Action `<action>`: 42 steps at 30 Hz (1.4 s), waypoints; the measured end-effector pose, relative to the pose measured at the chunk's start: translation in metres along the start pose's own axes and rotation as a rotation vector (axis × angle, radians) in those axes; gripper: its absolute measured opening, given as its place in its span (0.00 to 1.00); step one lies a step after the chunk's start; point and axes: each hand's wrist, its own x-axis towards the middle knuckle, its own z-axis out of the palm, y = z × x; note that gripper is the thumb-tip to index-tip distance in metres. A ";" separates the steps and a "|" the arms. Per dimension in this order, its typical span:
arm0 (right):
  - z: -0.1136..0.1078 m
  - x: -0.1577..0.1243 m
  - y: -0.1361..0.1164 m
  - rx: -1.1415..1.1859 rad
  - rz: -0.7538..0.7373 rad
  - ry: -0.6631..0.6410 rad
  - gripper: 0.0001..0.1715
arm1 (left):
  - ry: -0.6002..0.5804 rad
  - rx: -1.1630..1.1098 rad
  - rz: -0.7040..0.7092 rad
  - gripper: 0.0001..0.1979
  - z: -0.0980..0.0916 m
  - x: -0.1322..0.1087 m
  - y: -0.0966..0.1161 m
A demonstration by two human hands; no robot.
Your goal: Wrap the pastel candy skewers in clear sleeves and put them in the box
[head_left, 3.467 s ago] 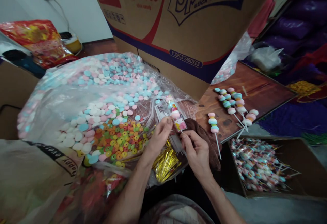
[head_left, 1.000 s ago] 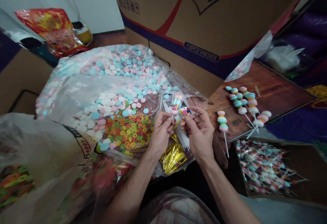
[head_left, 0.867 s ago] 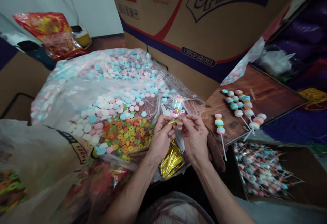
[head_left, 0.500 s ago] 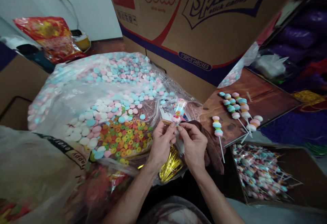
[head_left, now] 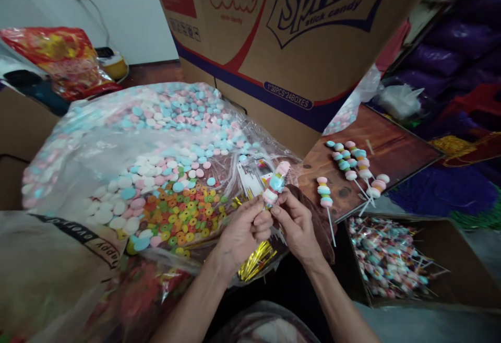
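Observation:
My left hand (head_left: 243, 229) and my right hand (head_left: 296, 221) meet at the centre, both pinched closed at the base of a wrapped candy skewer (head_left: 276, 183) that points up and right. A thin gold twist tie (head_left: 238, 200) sticks out to the left of my left fingers. Below my hands lies a bundle of gold twist ties (head_left: 255, 260). Clear wrappers (head_left: 250, 178) lie just behind the skewer.
A large clear bag of pastel candy discs and coloured rings (head_left: 156, 176) fills the left. A big cardboard box (head_left: 282, 35) stands behind. Unwrapped candy skewers (head_left: 352, 163) lie on a wooden board (head_left: 395, 144) at right. A carton of wrapped skewers (head_left: 385, 259) sits lower right.
My hands have dropped slightly and closed tighter at the skewer's base. The skewer now tilts to the right. Earlier the right hand brought a gold tie to it.

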 end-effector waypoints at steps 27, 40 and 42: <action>-0.015 -0.011 0.002 -0.618 -0.531 0.104 0.16 | 0.209 0.007 0.091 0.20 0.010 0.005 -0.004; -0.018 -0.004 -0.008 -0.787 -0.777 0.172 0.11 | 0.077 -0.094 0.013 0.11 0.010 0.007 -0.015; -0.016 -0.004 -0.007 -0.779 -0.720 0.206 0.10 | 0.026 -0.115 0.003 0.09 0.010 0.010 -0.019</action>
